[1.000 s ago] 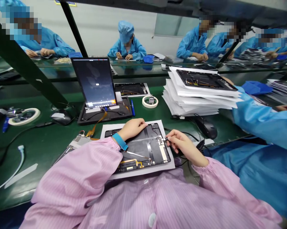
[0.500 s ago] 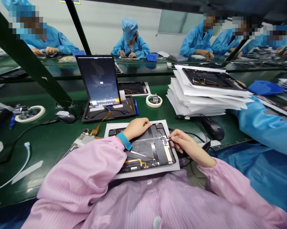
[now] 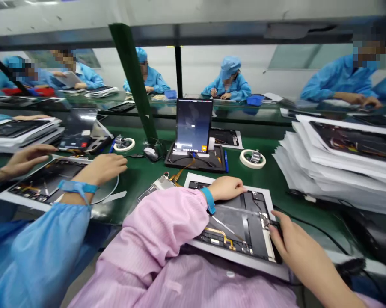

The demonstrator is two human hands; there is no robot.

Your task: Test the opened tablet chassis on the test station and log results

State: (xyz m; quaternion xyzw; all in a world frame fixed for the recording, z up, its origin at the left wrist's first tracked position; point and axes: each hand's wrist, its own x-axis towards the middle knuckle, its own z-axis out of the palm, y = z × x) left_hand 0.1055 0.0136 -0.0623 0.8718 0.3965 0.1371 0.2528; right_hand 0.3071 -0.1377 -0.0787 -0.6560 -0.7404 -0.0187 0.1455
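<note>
By the counter's [image 3: 144, 175] near edge, the left hand [image 3: 225, 188], grip unclear, rests on an opened tablet [image 3: 257, 229] while the right hand [image 3: 294, 237] pinches a dark plug [image 3: 275, 225] at its side, handling that seemingly needs steady alignment.

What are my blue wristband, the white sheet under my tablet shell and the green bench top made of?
Wristband: perhaps matte fabric or rubber, curving snugly. White sheet: probably matte paper, thin, flat. Bench top: perhaps smooth rubber or plastic, evenly green, faintly shiny.

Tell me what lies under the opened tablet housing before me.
A white paper sheet sticks out past the opened tablet housing, which covers the sheet's middle; anything else beneath cannot be seen.
</note>
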